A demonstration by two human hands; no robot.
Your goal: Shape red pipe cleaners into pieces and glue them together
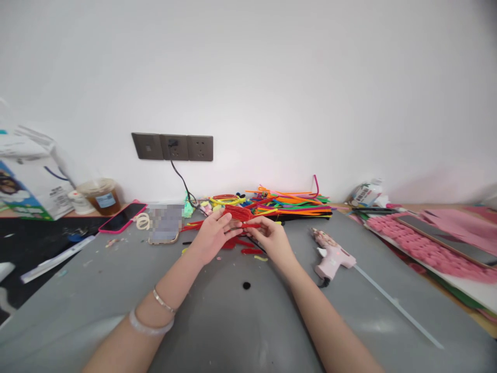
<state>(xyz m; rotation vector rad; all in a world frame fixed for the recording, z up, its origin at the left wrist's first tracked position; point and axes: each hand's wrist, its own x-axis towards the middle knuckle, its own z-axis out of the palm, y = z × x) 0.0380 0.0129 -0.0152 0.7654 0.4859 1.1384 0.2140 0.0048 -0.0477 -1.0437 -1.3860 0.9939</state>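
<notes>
A fuzzy red pipe-cleaner piece (237,213) is up between my two hands, over the middle of the grey table. My left hand (212,237) has its fingers closed around the near left side of it. At the right, my right hand (272,239) pinches a red pipe-cleaner strand between thumb and forefinger. Loose red pipe-cleaner bits (251,251) and a short yellow bit (261,258) lie just below the hands. Behind them spreads a pile of coloured pipe cleaners (298,203). My fingers partly cover the red piece.
A pink glue gun (334,259) with a long glue stick lies to the right. Phones (123,217), a drink cup (104,196) and a bag (34,176) stand at the left. Pink knobbly material (396,243) lies far right. A black cord (180,176) hangs from the wall socket.
</notes>
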